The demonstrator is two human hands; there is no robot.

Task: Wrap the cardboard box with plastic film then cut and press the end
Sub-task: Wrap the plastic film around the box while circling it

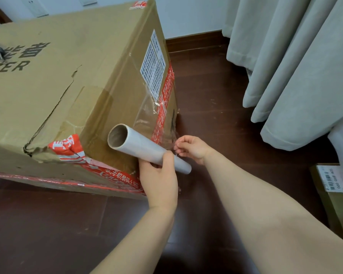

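Our right hand's [193,149] fingers [179,144] pinch the loose edge of the clear plastic film [156,119] just beside the end face of the box. Our left hand [160,178] grips the one roll of film on its brown cardboard tube [143,148], thumb over the top and fingers curled under it. The roll's long axis runs from upper left to lower right: its open hollow end points up and left toward us, and its far end points down and right past the left hand. It is held close against the lower corner of the large brown cardboard box [57,99].

The film spreads wrinkled from the roll up across that end face, over a strip of red tape with white Chinese characters [165,95] and toward a white label of dense print [152,68] too small for us to read. On the box's broad face we read black letters "ZER" under large Chinese characters, cut off at the left edge.

The box lies on the dark brown wooden floor [206,86]. We count two boxes: a second, small cardboard box with a barcode label [333,196] sits at the right edge, below the grey curtains [295,66].
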